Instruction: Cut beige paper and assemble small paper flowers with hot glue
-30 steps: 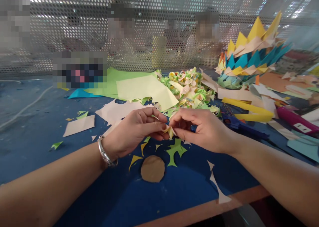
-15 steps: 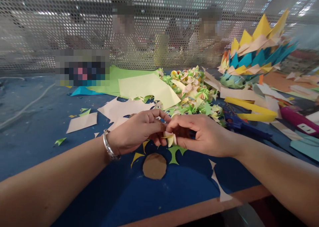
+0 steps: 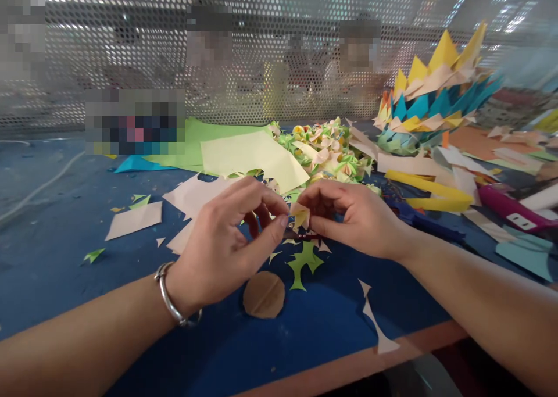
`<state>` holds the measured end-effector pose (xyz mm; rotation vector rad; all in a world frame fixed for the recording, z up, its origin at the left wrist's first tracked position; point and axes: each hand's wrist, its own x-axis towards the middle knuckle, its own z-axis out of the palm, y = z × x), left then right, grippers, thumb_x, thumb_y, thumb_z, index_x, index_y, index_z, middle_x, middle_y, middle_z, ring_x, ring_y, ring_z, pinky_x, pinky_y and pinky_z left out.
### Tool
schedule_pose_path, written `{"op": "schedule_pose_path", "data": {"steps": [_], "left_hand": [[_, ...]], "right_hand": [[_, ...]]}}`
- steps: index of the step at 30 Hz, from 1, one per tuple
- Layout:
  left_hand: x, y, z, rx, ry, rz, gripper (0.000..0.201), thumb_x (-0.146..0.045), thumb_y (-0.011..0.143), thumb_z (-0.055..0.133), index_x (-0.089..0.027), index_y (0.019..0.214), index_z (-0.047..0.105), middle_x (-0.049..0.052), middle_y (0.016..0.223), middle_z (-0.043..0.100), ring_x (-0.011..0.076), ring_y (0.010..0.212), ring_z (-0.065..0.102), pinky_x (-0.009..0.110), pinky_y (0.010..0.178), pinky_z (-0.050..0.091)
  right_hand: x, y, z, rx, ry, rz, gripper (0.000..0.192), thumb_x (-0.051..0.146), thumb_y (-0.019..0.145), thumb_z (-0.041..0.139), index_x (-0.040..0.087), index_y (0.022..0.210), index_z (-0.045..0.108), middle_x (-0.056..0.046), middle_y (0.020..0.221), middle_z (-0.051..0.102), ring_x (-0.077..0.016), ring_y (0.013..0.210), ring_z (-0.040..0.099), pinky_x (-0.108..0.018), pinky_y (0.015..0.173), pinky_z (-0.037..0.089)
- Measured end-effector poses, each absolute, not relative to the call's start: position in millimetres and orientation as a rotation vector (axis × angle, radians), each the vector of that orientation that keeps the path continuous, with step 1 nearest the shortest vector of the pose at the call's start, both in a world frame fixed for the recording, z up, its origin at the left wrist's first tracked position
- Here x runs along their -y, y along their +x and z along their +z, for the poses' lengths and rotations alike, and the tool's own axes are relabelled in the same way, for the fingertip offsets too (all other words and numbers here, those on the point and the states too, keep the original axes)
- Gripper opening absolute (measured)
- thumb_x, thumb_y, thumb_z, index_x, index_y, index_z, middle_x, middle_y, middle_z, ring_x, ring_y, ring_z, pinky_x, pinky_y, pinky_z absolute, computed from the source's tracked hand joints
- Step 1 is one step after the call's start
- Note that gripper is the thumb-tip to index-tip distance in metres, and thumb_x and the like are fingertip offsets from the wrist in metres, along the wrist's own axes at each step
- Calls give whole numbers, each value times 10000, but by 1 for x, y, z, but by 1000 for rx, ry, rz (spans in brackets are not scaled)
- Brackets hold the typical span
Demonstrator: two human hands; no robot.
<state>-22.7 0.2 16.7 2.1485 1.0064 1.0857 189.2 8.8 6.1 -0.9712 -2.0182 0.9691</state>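
Folded paper piece point(image 3: 300, 215), small and cream-yellow, is being held above the blue worktop point(image 3: 65, 234), which is lying strewn with paper offcuts. Behind it, a heap of paper flowers point(image 3: 333, 153) is resting. The piece is being pinched by the right hand point(image 3: 353, 217), while the left hand point(image 3: 226, 240) is closing its fingertips just beside it. Below, a brown paper disc point(image 3: 264, 294) is lying.
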Motion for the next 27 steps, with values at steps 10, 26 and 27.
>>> {"op": "schedule_pose_path", "data": {"steps": [10, 26, 27], "left_hand": [[1, -20, 15, -957, 2355, 1104, 111, -136, 857, 583, -163, 880, 688, 34, 785, 590, 122, 639, 560, 240, 580, 469], [-1, -19, 12, -1001, 2291, 989, 78, -194, 863, 607, -157, 918, 648, 30, 882, 585, 92, 658, 591, 203, 546, 510], [-2, -19, 12, -1004, 2270, 975, 85, -210, 865, 608, -162, 926, 644, 35, 907, 583, 97, 674, 603, 208, 550, 519]], "right_hand": [[-11, 191, 4, 2031, -970, 903, 99, 173, 833, 611, 154, 930, 609, 15, 718, 577, -87, 591, 541, -212, 533, 440], [-10, 189, 5, 2026, -968, 963, 90, 173, 847, 610, 149, 934, 598, 24, 682, 595, -86, 568, 568, -195, 508, 455], [-10, 189, 5, 2029, -967, 963, 93, 173, 847, 610, 149, 937, 600, 25, 680, 592, -86, 568, 565, -194, 508, 455]]}}
